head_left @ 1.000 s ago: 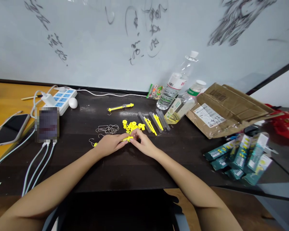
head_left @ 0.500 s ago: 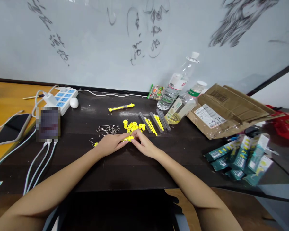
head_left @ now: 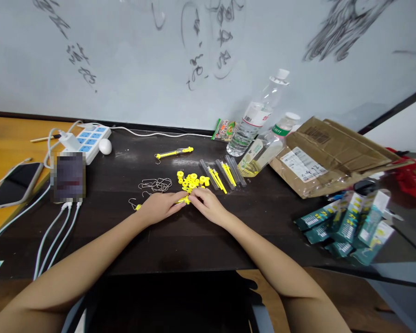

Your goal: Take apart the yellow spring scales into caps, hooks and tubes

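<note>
Between my two hands is a small yellow part with a clear tube (head_left: 183, 200). My left hand (head_left: 158, 207) pinches its left end, and my right hand (head_left: 208, 205) has its fingertips closed on the right end. Just behind lie several loose yellow rings and caps (head_left: 192, 180). A pile of bent metal hooks (head_left: 157, 185) is behind my left hand, and a yellow piece with a hook (head_left: 137, 207) shows beside that hand. Farther back lies a yellow-ended tube with a hook (head_left: 175, 153). Clear tubes (head_left: 210, 173) and thin yellow sticks (head_left: 229, 173) lie to the right.
Two bottles (head_left: 249, 127) (head_left: 268, 148) and a snack packet (head_left: 223, 130) stand at the back. Right are a cardboard parcel (head_left: 319, 152) and green boxes (head_left: 348, 219). Left are a power strip (head_left: 92, 141), a blurred device with cables (head_left: 68, 178) and a phone (head_left: 15, 185).
The fingers of my right hand have shifted slightly at the yellow part. My left hand keeps its grip. The camera view has moved a little.
</note>
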Tool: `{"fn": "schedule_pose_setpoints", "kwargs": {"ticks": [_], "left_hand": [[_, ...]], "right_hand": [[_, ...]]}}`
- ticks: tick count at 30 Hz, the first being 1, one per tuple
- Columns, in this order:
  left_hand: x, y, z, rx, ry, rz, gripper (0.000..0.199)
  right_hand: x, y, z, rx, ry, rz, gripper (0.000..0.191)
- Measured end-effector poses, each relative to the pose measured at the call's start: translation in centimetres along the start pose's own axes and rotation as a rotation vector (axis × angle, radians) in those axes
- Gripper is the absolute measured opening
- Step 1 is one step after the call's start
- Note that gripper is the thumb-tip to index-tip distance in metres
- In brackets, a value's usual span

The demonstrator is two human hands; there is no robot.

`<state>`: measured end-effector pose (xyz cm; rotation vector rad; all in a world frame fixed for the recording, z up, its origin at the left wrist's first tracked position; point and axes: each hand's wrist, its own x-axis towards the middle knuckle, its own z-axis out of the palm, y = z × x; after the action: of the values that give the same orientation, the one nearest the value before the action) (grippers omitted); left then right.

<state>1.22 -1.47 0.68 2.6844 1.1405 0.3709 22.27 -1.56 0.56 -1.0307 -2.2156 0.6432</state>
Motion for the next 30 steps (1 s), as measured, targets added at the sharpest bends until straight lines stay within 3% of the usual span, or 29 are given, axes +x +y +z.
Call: {"fn": "schedule_pose_setpoints", "kwargs": {"ticks": [4,7,10,14,16,19,23,27,30], "left_hand": [[0.01,-0.14,0.01,-0.017,0.021,-0.005,0.042],[0.02,-0.16,0.07,-0.007,0.022,0.015,0.042],[0.04,-0.05,0.12,0.013,0.012,0.006,0.042],[0.05,0.12,0.04,0.018,0.018,-0.004,0.041],[0.04,0.12,-0.09,0.001,0.025,-0.004,0.041],[0.01,0.09,-0.28,-0.028,0.031,-0.008,0.040],[-0.03,0.14,-0.18,-0.013,0.019,-0.005,0.040],[0.01,0.16,0.09,0.005,0.026,0.001,0.041],[0.05,0.07,-0.01,-0.007,0.028,0.004,0.041]], "right_hand": [[-0.41,-0.50,-0.07,0.158,-0.036,0.009,0.005],[-0.53,-0.68,-0.04,0.172,-0.045,-0.002,0.015],[-0.31,-0.55,0.02,0.039,0.002,0.020,0.007],[-0.04,-0.28,0.02,-0.100,-0.028,0.016,0.027],[-0.13,-0.31,-0.04,-0.081,-0.035,0.009,0.025],[-0.44,-0.46,-0.09,0.007,-0.018,-0.002,0.007],[-0.47,-0.34,-0.01,0.030,0.022,0.006,0.008],[-0.12,-0.16,0.02,-0.060,-0.034,0.013,0.031],[-0.14,-0.32,-0.12,-0.024,-0.045,0.004,0.025]]}}
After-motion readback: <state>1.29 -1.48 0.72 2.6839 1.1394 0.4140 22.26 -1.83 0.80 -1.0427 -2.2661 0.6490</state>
